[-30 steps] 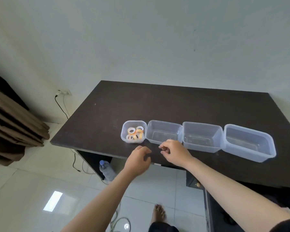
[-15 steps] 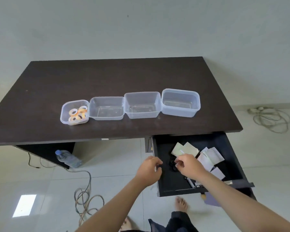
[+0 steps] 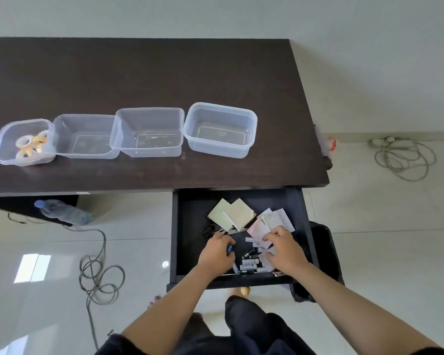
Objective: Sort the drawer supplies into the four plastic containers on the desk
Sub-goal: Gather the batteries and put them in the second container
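Four clear plastic containers stand in a row on the dark desk (image 3: 139,73): the leftmost container (image 3: 3,142) holds several tape rolls (image 3: 31,146), the second container (image 3: 62,129), third container (image 3: 149,116) and fourth container (image 3: 221,112) hold nothing. Below the desk edge the open drawer (image 3: 187,219) contains yellow sticky-note pads (image 3: 232,213), paper slips (image 3: 272,221), batteries (image 3: 249,265) and black clips (image 3: 209,229). My left hand (image 3: 215,252) is curled around a blue-tipped pen inside the drawer. My right hand (image 3: 283,248) rests on the paper slips, fingers spread.
A water bottle (image 3: 62,212) lies on the floor under the desk, with a coiled cable (image 3: 100,278) beside it. Another cable bundle (image 3: 403,157) lies on the floor at right. A black bag (image 3: 326,252) stands right of the drawer. My legs are below the drawer front.
The view has swung from the desk row down to the open drawer. Both hands have gone deeper into the drawer; the left has closed on a pen, the right has shifted onto the paper slips.
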Demonstrator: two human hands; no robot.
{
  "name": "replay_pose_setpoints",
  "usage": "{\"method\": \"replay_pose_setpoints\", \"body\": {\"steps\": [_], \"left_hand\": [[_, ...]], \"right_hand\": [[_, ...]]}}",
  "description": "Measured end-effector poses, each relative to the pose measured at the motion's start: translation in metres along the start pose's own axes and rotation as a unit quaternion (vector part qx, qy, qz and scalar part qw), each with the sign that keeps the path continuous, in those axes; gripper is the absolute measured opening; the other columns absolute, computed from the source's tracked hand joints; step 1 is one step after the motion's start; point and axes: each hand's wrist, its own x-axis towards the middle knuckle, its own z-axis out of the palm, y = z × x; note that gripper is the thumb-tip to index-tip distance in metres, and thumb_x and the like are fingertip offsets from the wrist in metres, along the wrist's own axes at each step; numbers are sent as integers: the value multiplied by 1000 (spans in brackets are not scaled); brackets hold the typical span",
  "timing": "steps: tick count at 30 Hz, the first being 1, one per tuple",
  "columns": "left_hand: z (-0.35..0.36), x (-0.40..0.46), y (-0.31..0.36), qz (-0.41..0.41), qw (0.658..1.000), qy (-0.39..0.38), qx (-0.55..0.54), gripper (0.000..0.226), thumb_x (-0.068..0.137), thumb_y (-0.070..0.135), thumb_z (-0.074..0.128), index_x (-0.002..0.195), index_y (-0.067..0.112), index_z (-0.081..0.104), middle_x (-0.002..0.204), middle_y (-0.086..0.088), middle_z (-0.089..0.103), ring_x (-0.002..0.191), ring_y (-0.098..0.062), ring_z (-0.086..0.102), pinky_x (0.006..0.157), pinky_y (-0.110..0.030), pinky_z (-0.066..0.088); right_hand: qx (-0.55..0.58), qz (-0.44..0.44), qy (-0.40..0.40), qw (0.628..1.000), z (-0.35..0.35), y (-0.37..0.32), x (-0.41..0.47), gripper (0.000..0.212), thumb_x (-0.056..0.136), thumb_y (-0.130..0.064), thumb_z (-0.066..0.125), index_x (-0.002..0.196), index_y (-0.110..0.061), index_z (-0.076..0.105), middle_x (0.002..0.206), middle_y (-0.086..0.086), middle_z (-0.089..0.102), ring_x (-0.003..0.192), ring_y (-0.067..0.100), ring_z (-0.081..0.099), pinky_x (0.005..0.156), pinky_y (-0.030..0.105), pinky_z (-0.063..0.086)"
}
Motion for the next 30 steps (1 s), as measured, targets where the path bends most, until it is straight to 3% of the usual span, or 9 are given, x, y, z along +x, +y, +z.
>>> {"method": "replay_pose_setpoints", "body": {"steps": [4, 7, 9, 12, 17, 24, 30], "left_hand": [[14, 12, 10, -14, 997, 29, 64, 42, 85, 21, 56, 127, 24, 52, 143, -1, 33, 130, -24, 32, 96, -39, 48], [18, 21, 17, -14, 990, 41, 137, 59, 84, 23, 54, 140, 32, 35, 156, -4, 10, 139, -31, 18, 110, -46, 34], [17, 30, 21, -22, 984, 46, 171, 68, 86, 27, 55, 146, 35, 23, 158, -5, 0, 142, -34, 11, 115, -49, 23], [14, 47, 22, -40, 982, 37, 181, 70, 89, 34, 56, 147, 39, 17, 160, -5, -5, 144, -36, 4, 115, -55, 18], [15, 69, 23, -60, 981, 27, 182, 67, 87, 42, 60, 144, 40, 25, 158, -4, 1, 145, -35, 1, 113, -62, 16], [11, 78, 16, -57, 982, 86, 158, 58, 87, 39, 58, 140, 35, 36, 148, -11, 20, 134, -34, 22, 103, -52, 39], [-1, 78, 4, -80, 979, 109, 150, 59, 87, 37, 60, 140, 33, 35, 152, -14, 15, 136, -34, 19, 97, -49, 46]], "right_hand": [[-36, 3, 25, 999, 6, 15, 7, 68, 73, -41, 75, 133, -34, 43, 138, 0, 27, 128, 24, 30, 94, 35, 47], [-36, 18, 31, 999, 12, 21, 13, 95, 68, -53, 76, 143, -45, 20, 150, 3, 7, 135, 29, 16, 99, 41, 45], [-15, 24, 28, 999, 14, 22, 18, 100, 68, -54, 76, 144, -49, 11, 152, 3, -1, 137, 30, 11, 99, 43, 45], [-5, 40, 19, 999, 17, 21, 27, 96, 71, -54, 73, 143, -51, 10, 152, 4, -3, 138, 33, 9, 99, 46, 43], [-31, 50, 47, 997, 19, 19, 39, 78, 76, -47, 68, 141, -47, 25, 149, 8, 8, 129, 34, 19, 88, 41, 50], [-24, 41, 77, 996, 11, 22, 48, 68, 80, -32, 59, 141, -44, 30, 145, 6, 22, 123, 31, 29, 76, 37, 53], [-29, 38, 106, 993, -5, 22, 68, 65, 89, -26, 54, 145, -44, 26, 138, 7, 33, 115, 28, 40, 62, 30, 46]]}}
